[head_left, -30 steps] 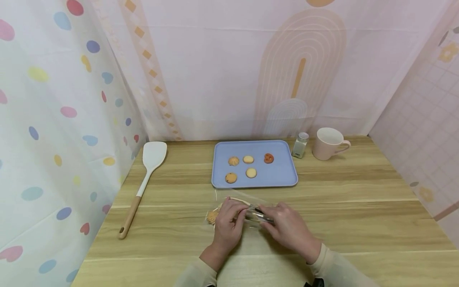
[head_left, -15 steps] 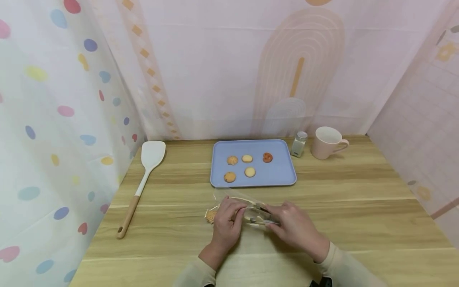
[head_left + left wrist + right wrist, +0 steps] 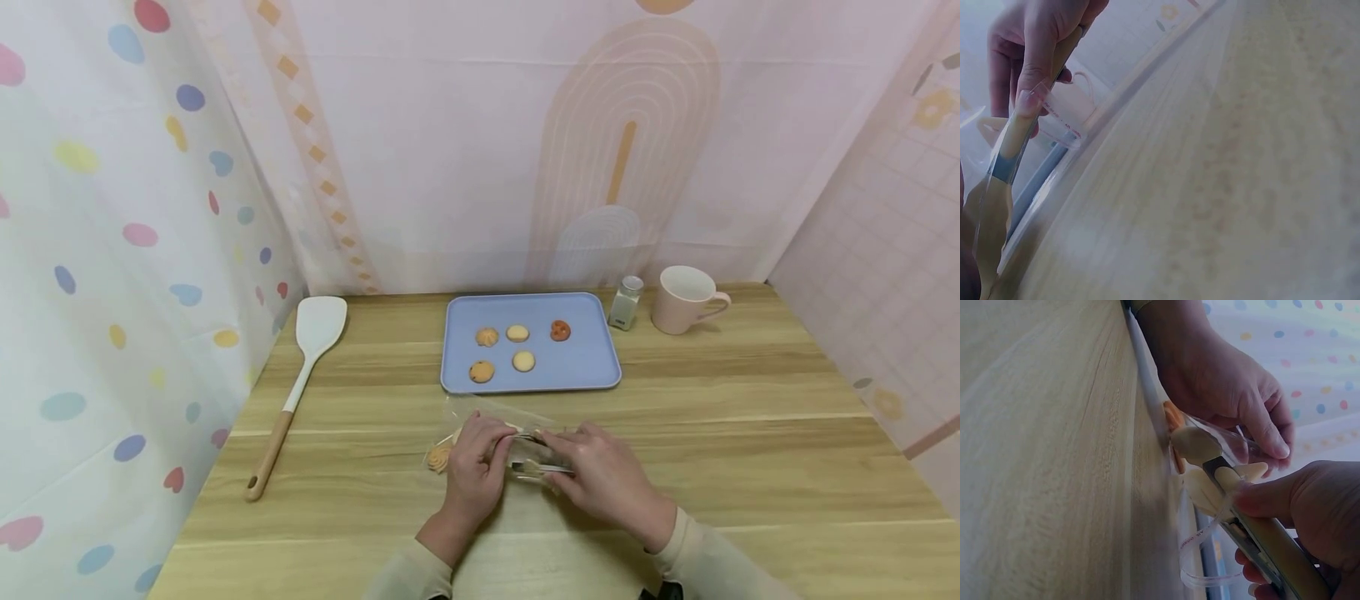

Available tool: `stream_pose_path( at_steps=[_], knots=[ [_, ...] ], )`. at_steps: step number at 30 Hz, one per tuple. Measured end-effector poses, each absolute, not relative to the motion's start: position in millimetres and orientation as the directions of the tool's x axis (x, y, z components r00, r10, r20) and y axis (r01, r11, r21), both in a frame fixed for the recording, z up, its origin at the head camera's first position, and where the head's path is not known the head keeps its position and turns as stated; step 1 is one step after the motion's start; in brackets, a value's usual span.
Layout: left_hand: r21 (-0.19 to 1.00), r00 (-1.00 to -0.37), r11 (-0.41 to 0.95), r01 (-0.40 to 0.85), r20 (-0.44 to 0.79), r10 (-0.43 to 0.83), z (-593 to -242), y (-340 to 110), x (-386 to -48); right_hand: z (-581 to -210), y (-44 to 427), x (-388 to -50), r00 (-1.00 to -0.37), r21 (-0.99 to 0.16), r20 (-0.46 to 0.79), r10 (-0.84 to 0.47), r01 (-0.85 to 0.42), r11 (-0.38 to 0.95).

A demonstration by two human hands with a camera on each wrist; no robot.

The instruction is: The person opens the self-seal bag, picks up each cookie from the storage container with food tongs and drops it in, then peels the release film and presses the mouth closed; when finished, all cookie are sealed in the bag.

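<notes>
My left hand (image 3: 477,462) pinches the edge of a clear bag (image 3: 491,406) lying just below the blue tray. My right hand (image 3: 609,479) grips metal tongs (image 3: 553,468), which reach into the bag's mouth. A swirled golden cookie (image 3: 438,457) shows at the bag's left end. In the right wrist view the tongs' pale tips (image 3: 1196,445) stand apart near orange-brown cookies (image 3: 1174,415), and my left thumb presses the clear film. Seen from the left wrist, the tongs (image 3: 999,212) slope down from my right hand (image 3: 1038,50). Whether the tips hold anything, I cannot tell.
The blue tray (image 3: 577,367) behind the bag carries several cookies. A glass shaker (image 3: 626,304) and a pink mug (image 3: 678,304) stand at the back right. A white spatula with a wooden handle (image 3: 272,450) lies at the left.
My right hand has shifted right and then back left with the tongs, whose arms look further apart than a second ago. My left hand has kept its hold on the bag.
</notes>
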State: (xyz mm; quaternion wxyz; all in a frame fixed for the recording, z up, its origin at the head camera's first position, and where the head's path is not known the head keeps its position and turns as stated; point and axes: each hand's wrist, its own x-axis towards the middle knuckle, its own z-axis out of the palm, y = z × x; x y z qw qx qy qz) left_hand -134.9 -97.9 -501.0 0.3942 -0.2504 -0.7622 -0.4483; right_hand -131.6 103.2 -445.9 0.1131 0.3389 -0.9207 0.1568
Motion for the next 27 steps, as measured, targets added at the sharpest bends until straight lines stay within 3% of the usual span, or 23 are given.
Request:
stream_pose_path(
  at_steps=[27],
  knots=[
    [0.493, -0.580, 0.474, 0.730, 0.813, 0.048, -498, -98, -134, -450, 92, -140, -0.726, -0.255, 0.373, -0.577, -0.678, 0.689]
  ],
)
